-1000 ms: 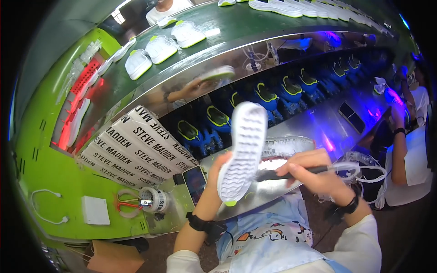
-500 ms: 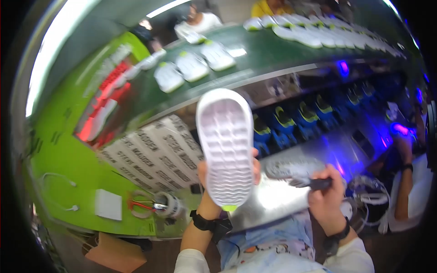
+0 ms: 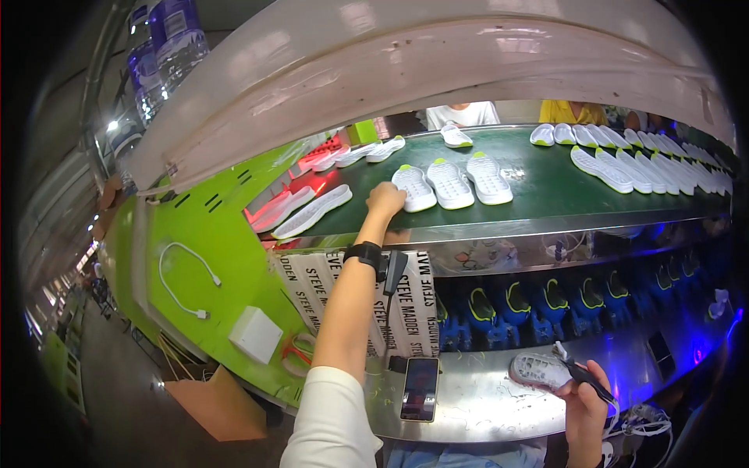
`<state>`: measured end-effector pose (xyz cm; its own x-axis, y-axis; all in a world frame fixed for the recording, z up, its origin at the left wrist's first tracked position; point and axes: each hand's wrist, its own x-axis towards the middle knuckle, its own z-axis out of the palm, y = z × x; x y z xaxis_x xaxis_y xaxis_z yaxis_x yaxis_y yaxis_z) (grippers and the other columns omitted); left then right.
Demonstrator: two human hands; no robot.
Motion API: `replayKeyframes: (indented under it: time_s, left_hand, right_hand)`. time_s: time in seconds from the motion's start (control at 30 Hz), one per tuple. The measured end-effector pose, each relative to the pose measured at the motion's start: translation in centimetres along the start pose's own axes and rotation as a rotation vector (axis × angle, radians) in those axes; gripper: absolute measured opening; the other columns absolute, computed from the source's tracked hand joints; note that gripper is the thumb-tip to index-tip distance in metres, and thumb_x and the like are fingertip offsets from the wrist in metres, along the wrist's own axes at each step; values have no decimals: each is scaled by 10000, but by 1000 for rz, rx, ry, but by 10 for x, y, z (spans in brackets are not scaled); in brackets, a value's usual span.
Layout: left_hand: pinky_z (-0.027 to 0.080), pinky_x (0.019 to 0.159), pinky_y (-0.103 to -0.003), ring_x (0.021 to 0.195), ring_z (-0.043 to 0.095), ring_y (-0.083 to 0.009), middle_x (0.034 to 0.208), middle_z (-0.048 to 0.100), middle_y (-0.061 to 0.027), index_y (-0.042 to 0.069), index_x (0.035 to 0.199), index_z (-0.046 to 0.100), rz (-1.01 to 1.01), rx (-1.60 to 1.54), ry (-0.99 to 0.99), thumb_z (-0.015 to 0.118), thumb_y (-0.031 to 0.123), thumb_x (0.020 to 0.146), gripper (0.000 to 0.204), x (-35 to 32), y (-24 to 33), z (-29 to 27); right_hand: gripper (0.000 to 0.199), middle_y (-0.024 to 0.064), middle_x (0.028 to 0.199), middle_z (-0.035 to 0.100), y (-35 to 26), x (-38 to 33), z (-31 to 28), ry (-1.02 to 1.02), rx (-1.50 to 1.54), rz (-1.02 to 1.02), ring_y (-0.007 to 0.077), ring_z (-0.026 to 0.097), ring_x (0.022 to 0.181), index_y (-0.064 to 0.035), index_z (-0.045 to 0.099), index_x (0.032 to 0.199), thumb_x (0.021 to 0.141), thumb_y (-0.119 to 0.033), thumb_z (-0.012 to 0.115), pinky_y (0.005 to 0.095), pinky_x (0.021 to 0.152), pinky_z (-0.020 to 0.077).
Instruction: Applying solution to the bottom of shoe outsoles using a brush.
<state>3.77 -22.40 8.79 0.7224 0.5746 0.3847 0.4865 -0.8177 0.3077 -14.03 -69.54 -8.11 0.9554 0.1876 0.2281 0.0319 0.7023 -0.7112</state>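
Note:
My left hand (image 3: pixel 386 200) reaches over the green belt, fingers curled at the near left edge of a white shoe sole (image 3: pixel 413 188) with a lime-green tip. That sole is the leftmost of three side by side, all lying with the open side up. At the lower right, my right hand (image 3: pixel 587 402) is closed around a black-handled tool (image 3: pixel 591 381) whose narrow pale tip points up and left. Its exact kind cannot be made out. Under that tip, a grey sole-shaped piece (image 3: pixel 538 370) lies on the metal bench.
Two soles (image 3: pixel 316 212) lie at the belt's left end, one in red light. Rows of soles (image 3: pixel 616 169) fill its right. Below are blue-and-black shoes (image 3: pixel 515 304). A phone (image 3: pixel 420 388), scissors (image 3: pixel 299 355), white box (image 3: pixel 256 335) and tangled cables (image 3: pixel 640 425) lie nearby.
My left hand has gone from holding a sole upright before me to reaching onto the belt. Another sole now lies at the belt's left end. The right hand keeps its tool; the view has shifted.

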Motion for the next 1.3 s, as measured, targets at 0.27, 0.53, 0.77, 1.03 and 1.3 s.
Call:
replayKeyframes:
  time_s: [0.27, 0.53, 0.77, 1.03, 1.3]
  left_hand:
    - [359, 527, -266, 595, 451, -134, 690, 475, -90, 12, 653, 404, 368, -877, 153, 555, -10, 721, 168, -249, 8, 1]
    - [459, 810, -339, 939, 568, -224, 1020, 601, -161, -28, 1035, 541, 343, -878, -73, 417, 135, 920, 236, -413, -38, 102]
    - [398, 877, -361, 1037, 439, -293, 1048, 589, -132, -31, 1202, 452, 327, -597, -84, 434, 84, 887, 336, -409, -95, 154]
    - [399, 864, -354, 930, 452, -265, 983, 604, -142, -37, 1058, 535, 225, -693, -59, 413, 74, 894, 233, -428, -100, 134]
    - [418, 847, -356, 876, 483, -263, 997, 607, -151, -45, 1017, 556, 236, -552, -61, 390, 82, 906, 237, -442, -102, 126]
  right_hand:
    - [370, 167, 1241, 545, 7, 24, 10, -210, -29, -156, 386, 336, 1303, -24, 598, 1103, 751, -131, 635, 480, 1080, 248]
    - [374, 119, 1159, 566, 79, 22, 18, 266, 263, 475, 236, 555, 1041, -18, 487, 1227, 862, -79, 543, 371, 875, 471]
    - [363, 117, 1178, 559, 68, 2, -21, 357, 148, 498, 250, 555, 1036, -20, 497, 1221, 866, -91, 528, 364, 880, 471]
    - [370, 121, 1179, 557, 61, -2, -26, 374, 126, 494, 250, 561, 1032, -14, 489, 1226, 867, -95, 526, 360, 882, 473]
    - [395, 136, 1195, 547, 56, 1, -31, 380, 113, 483, 253, 558, 1049, -14, 469, 1242, 863, -99, 536, 375, 890, 473]
